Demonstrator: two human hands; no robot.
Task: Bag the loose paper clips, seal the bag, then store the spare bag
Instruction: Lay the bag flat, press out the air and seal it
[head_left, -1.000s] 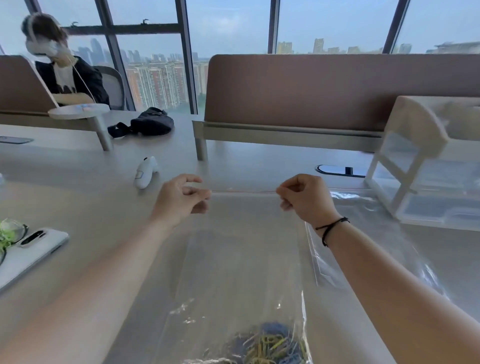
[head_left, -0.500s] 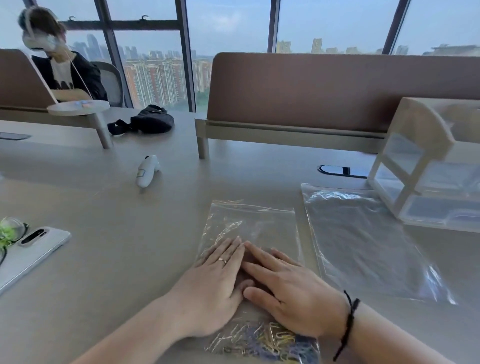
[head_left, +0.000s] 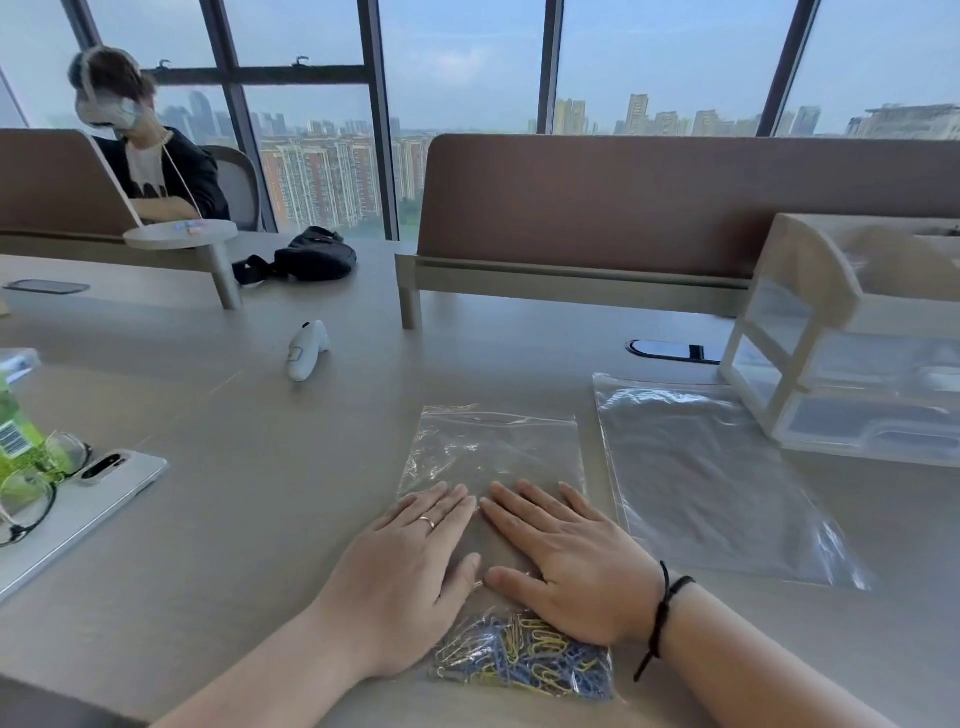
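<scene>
A clear zip bag (head_left: 493, 452) lies flat on the desk in front of me, its zip strip at the far end. Several blue and yellow paper clips (head_left: 524, 657) are bunched inside at its near end. My left hand (head_left: 410, 566) and my right hand (head_left: 566, 556) rest palm down, side by side, on the bag's middle, fingers flat and pointing away from me, holding nothing. A second clear bag (head_left: 711, 478), with nothing in it, lies flat to the right, beside the first.
A translucent drawer unit (head_left: 852, 343) stands at the right behind the spare bag. A white controller (head_left: 306, 351) lies further back. A phone (head_left: 83, 504), glasses (head_left: 31, 488) and a green bottle (head_left: 15, 426) sit at left. A person sits at back left behind a divider.
One second ago both hands pinched the bag's top edge and held it up. The bag now lies on the desk, and my flat hands have slid a little toward the zip.
</scene>
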